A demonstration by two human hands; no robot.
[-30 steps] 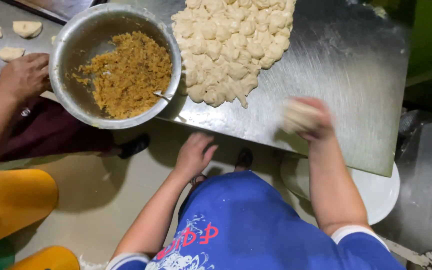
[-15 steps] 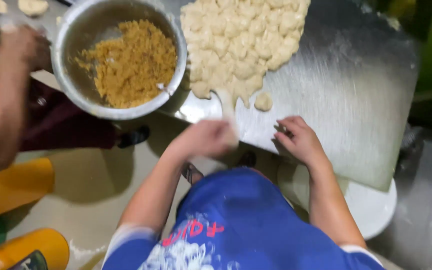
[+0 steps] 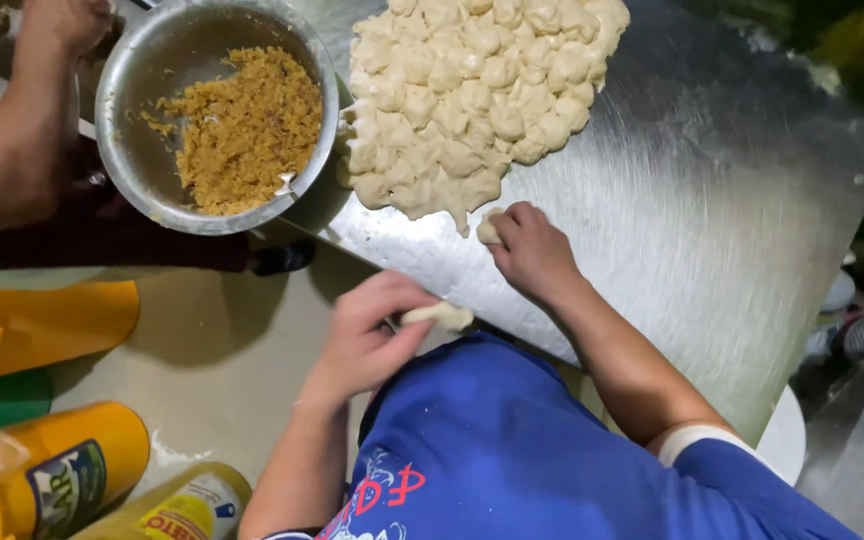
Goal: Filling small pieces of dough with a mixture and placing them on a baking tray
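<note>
Left hand (image 3: 367,340) pinched a flattened dough piece (image 3: 439,316) off the table's near edge; right hand (image 3: 532,250) closed on a dough ball (image 3: 489,231) by the dough pile (image 3: 472,95). Dough looked soft, light, slightly sticky; best gripped gently at its sides.

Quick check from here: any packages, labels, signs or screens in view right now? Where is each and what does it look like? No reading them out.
Yellow bottle: bottom left on the floor, lying on its side, dark label with white and yellow print.
Second bottle: bottom edge, right of the first, yellow-green, label in red, white and yellow.
Yellow container: left edge, above the bottles, rounded, no label visible.
No signs or screens.
</note>
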